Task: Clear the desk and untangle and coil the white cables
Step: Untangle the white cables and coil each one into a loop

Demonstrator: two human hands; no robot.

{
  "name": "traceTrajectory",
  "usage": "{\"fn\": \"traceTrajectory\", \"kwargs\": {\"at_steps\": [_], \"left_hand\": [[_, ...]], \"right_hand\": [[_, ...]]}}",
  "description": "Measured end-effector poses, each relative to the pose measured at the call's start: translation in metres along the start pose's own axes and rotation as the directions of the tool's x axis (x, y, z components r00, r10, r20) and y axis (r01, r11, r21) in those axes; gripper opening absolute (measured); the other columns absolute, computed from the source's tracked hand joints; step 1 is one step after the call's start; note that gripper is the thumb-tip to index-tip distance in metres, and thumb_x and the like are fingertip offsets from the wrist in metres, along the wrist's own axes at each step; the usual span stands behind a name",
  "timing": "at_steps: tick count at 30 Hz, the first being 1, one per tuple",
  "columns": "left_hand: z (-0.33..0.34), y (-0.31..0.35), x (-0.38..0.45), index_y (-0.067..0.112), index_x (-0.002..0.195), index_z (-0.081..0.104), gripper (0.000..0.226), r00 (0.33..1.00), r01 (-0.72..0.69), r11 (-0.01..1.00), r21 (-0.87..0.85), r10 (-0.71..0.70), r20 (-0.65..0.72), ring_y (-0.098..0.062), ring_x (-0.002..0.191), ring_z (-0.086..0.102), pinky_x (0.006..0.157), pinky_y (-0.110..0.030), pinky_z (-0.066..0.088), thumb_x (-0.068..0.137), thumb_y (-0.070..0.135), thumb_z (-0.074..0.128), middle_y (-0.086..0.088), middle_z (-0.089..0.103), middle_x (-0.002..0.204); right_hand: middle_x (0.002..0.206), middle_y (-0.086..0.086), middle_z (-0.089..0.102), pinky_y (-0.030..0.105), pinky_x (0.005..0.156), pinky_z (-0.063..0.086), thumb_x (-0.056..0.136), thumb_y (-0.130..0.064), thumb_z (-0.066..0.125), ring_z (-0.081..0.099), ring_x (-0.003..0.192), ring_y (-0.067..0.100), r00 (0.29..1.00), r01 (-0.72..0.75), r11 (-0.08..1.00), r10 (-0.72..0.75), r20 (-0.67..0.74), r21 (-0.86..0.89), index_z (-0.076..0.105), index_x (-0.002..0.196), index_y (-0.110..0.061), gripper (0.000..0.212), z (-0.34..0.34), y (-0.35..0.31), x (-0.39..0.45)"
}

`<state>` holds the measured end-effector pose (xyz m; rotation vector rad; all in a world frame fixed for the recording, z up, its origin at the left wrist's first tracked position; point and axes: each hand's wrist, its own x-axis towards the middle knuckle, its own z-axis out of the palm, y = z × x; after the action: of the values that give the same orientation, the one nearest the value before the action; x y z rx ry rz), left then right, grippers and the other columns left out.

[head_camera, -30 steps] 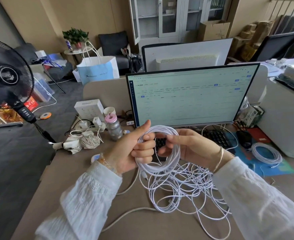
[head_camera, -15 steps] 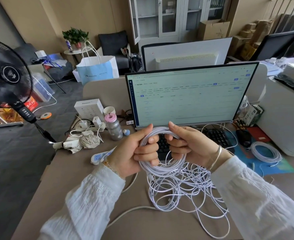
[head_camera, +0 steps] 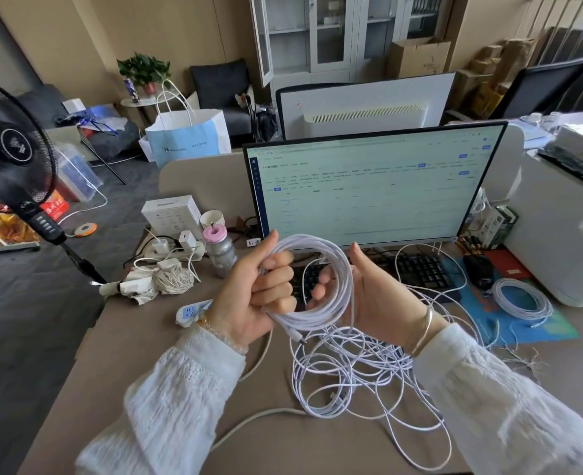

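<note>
A coil of white cable point(head_camera: 317, 244) is held upright above the desk point(head_camera: 139, 365), in front of the monitor. My left hand point(head_camera: 259, 296) grips the coil's left side with curled fingers, thumb up. My right hand point(head_camera: 379, 296) holds the right side, its fingers curled through the loop and its thumb raised. The cable's plug end hangs just below the coil. Under my hands lies a loose tangle of white cable point(head_camera: 355, 382), spread over the desk. A second, finished coil point(head_camera: 519, 299) lies on the blue mat at the right.
Behind my hands are a monitor point(head_camera: 368, 190), a black keyboard point(head_camera: 420, 269) and a mouse point(head_camera: 478, 270). To the left are a bottle point(head_camera: 219, 252), a white box point(head_camera: 170, 214), a power strip point(head_camera: 189, 311) and a cloth-and-cord bundle point(head_camera: 156, 281). A fan point(head_camera: 9, 149) stands far left, a white machine point(head_camera: 564, 241) right.
My right hand has slid from the top of the loop to its right side, and the coil now stands wider and more open. My left hand keeps its grip.
</note>
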<state>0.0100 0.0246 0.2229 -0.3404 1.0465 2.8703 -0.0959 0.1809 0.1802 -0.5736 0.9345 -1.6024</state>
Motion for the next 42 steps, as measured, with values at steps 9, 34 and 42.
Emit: {"fn": "traceTrajectory", "kwargs": {"at_steps": [9, 34, 42], "left_hand": [[-0.011, 0.062, -0.013, 0.022, 0.058, 0.036, 0.046, 0.937, -0.335, 0.942, 0.035, 0.337, -0.089, -0.01, 0.033, 0.008, 0.031, -0.016, 0.015, 0.099, 0.045, 0.039, 0.009, 0.024, 0.035], [-0.039, 0.066, -0.003, 0.022, 0.055, 0.037, 0.051, 0.842, -0.42, 0.899, 0.128, 0.438, -0.314, -0.007, 0.03, 0.017, 0.036, -0.018, 0.012, 0.099, 0.048, 0.041, 0.009, 0.019, 0.039], [-0.053, 0.074, -0.012, 0.022, 0.057, 0.035, 0.05, 0.807, -0.445, 0.887, 0.123, 0.457, -0.374, -0.009, 0.03, 0.016, 0.036, -0.018, 0.014, 0.1, 0.047, 0.04, 0.01, 0.019, 0.039]], "right_hand": [[0.071, 0.002, 0.072, 0.027, 0.072, 0.055, 0.089, -0.014, 0.066, 0.068, 0.068, 0.013, 0.953, -0.22, 0.553, -0.054, -0.297, -0.804, 0.069, 0.081, -0.013, 0.008, -0.05, 0.024, -0.003], [0.058, 0.009, 0.032, 0.02, 0.052, 0.026, 0.083, -0.057, 0.055, 0.025, 0.054, 0.018, 0.932, 0.312, 0.742, -0.362, 0.037, -0.594, 0.051, 0.061, -0.017, 0.045, 0.027, -0.035, -0.062], [0.056, 0.006, 0.032, 0.027, 0.052, 0.019, 0.079, -0.056, 0.066, 0.023, 0.053, 0.016, 0.925, 0.256, 0.718, -0.377, -0.053, -0.648, 0.068, 0.069, -0.02, 0.038, 0.021, -0.038, -0.075]]}}
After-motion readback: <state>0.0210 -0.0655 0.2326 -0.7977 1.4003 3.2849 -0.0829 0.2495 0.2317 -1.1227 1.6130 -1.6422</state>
